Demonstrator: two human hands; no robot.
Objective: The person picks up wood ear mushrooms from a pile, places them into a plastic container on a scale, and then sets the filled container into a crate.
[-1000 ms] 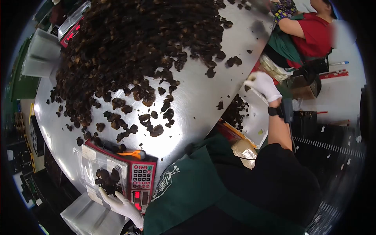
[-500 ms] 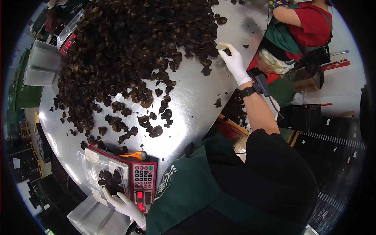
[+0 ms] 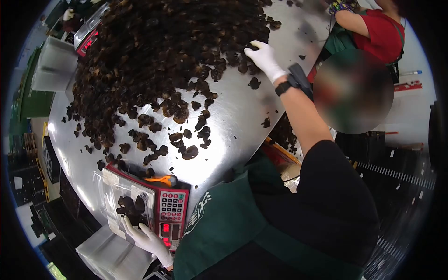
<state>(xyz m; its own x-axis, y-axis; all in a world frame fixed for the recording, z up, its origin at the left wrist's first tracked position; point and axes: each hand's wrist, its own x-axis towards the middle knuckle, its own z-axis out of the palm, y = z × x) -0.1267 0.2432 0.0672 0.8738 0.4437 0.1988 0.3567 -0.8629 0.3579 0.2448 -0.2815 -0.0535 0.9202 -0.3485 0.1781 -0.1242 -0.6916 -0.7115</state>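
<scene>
Dark, curled wood ear mushrooms (image 3: 154, 56) lie heaped across the metal table. My right hand (image 3: 265, 59), in a white glove, is at the heap's right edge, its fingers curled round a dark piece, partly hidden. My left hand (image 3: 148, 240), also gloved, rests with fingers spread at the near side of a clear plastic box (image 3: 148, 198) on the red scale (image 3: 171, 224). Several dark mushroom pieces (image 3: 130, 208) are in that box, by my left fingertips. The scale's red digits are too blurred to read.
An orange-handled tool (image 3: 161, 180) lies behind the scale. Clear boxes are stacked at the lower left (image 3: 109, 256) and upper left (image 3: 55, 63), the latter beside a second scale (image 3: 87, 43). Across the table's right edge is a person in a red sleeve (image 3: 380, 37).
My right hand has moved left, from the bare metal beside the heap onto its edge. My left hand stays by the box on the scale. The view has shifted slightly.
</scene>
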